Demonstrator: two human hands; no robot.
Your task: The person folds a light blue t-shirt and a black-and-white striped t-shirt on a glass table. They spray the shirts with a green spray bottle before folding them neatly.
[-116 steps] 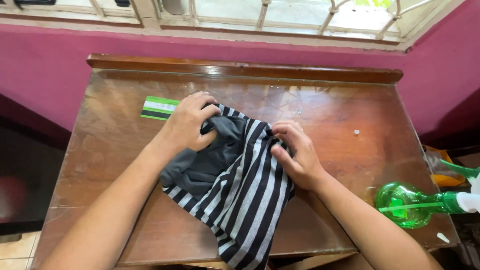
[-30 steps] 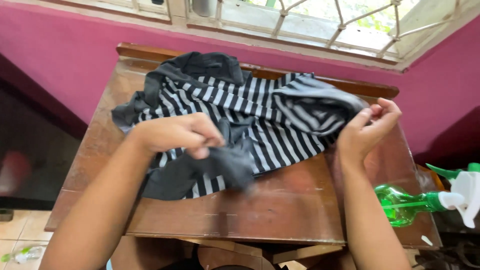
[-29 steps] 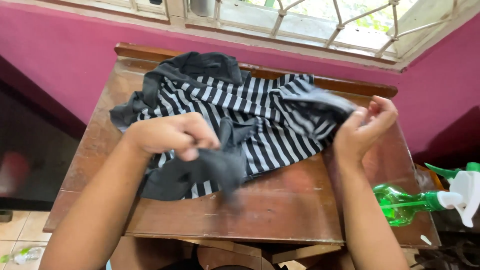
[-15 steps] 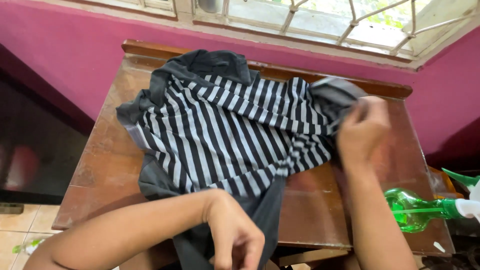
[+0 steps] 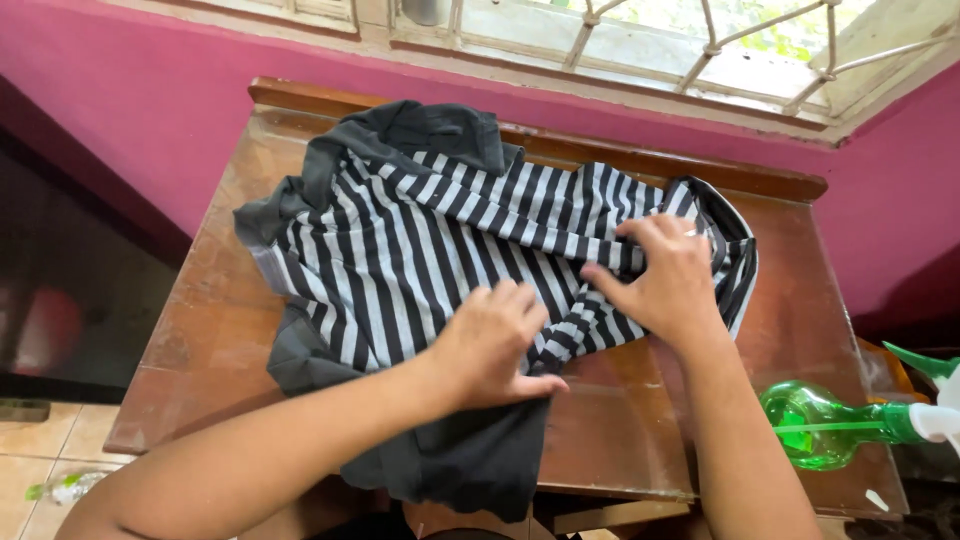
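Left hand (image 5: pixel 492 345) fingers flat, pressing striped shirt (image 5: pixel 420 250) near its dark hem. Right hand (image 5: pixel 668 282) fingers spread, pinning bunched right side. Shirt lies across wooden table (image 5: pixel 200 300), hem hanging over front edge. Green spray bottle (image 5: pixel 830 430) at right.

- A soft cloth garment with black-and-white stripes and plain dark grey parts (image 5: pixel 420 250) lies spread out and rumpled across the brown wooden tabletop (image 5: pixel 210 330).
- Its dark grey hem hangs over the near edge.
- Both hands press on it.
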